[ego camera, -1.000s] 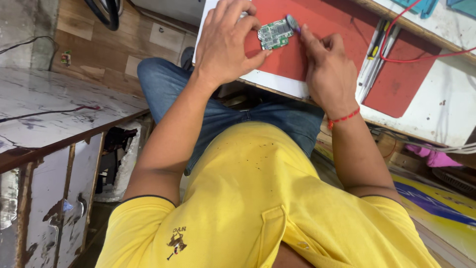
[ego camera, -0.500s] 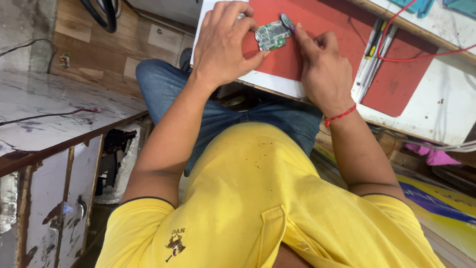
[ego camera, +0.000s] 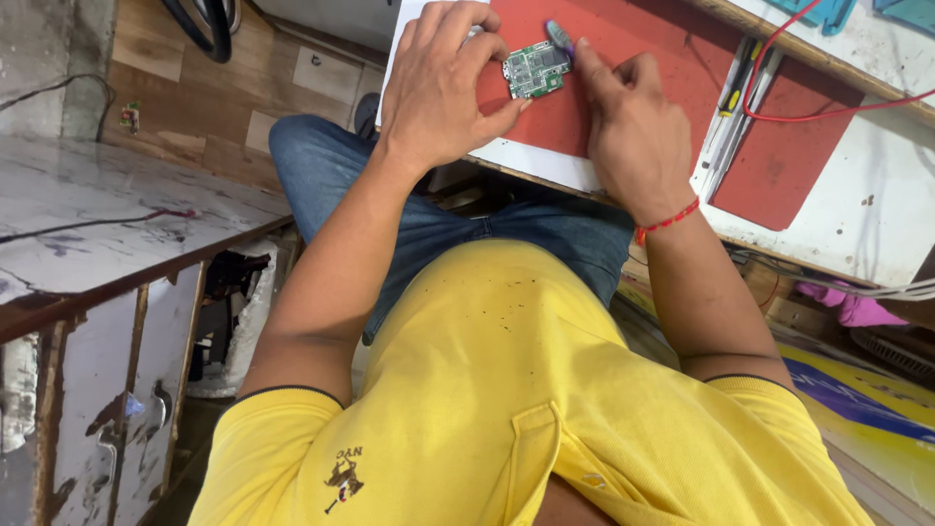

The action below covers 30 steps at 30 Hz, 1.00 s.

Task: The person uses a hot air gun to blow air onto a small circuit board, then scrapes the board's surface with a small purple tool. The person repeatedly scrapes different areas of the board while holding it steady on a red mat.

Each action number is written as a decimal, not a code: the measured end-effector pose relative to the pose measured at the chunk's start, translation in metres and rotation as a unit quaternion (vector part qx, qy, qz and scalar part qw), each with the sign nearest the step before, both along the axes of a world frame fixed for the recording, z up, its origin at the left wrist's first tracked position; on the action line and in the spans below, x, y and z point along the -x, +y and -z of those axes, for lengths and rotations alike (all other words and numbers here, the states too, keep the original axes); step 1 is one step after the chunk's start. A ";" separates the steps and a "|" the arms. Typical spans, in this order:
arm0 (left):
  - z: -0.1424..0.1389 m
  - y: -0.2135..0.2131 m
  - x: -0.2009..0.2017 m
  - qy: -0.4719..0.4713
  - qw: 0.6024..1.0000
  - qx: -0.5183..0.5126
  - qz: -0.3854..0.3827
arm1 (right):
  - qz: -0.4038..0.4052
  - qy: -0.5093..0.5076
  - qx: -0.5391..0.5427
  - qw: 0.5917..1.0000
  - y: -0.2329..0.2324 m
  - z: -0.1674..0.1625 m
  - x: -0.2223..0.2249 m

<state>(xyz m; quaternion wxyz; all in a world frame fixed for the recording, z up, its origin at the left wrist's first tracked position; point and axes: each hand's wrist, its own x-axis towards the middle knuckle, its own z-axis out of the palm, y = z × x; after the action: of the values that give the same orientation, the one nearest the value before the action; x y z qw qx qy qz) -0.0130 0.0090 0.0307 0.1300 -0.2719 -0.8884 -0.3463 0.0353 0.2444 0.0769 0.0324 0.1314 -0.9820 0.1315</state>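
The left hand (ego camera: 443,88) grips a small green circuit board (ego camera: 534,70) by its near edges, thumb on one side and fingers curled over the other, steadying it flat on a red mat (ego camera: 633,39). The right hand (ego camera: 633,131) is closed on a thin tool (ego camera: 559,35) with a purple handle, index finger stretched along it, the tool touching the board's far corner. The mat lies on a white bench (ego camera: 857,224). A second red mat (ego camera: 784,161) sits just to the right, with several screwdrivers (ego camera: 730,122) lying between the two. A red wire (ego camera: 828,102) loops across the bench. A red thread (ego camera: 667,222) circles the right wrist.
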 end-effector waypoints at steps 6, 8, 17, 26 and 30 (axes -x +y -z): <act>-0.001 0.000 -0.001 0.007 1.000 -0.005 0.006 | -0.010 -0.008 0.010 1.000 0.002 0.003 0.003; -0.002 0.000 -0.001 0.014 1.000 -0.003 0.009 | -0.041 -0.002 0.021 0.999 0.004 0.004 0.002; 0.003 -0.002 -0.001 0.012 1.000 -0.023 0.005 | -0.058 -0.026 0.027 0.998 0.008 0.007 -0.001; -0.002 -0.003 -0.002 0.012 1.000 -0.022 0.011 | -0.065 -0.033 0.059 0.996 -0.003 0.003 -0.004; -0.002 -0.002 -0.003 0.000 1.000 -0.015 0.003 | -0.020 -0.005 0.021 1.000 -0.003 0.006 -0.003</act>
<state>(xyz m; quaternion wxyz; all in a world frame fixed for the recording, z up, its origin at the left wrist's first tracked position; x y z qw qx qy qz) -0.0098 0.0068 0.0332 0.1332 -0.2725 -0.8824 -0.3597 0.0388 0.2409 0.0713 0.0273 0.1496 -0.9763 0.1537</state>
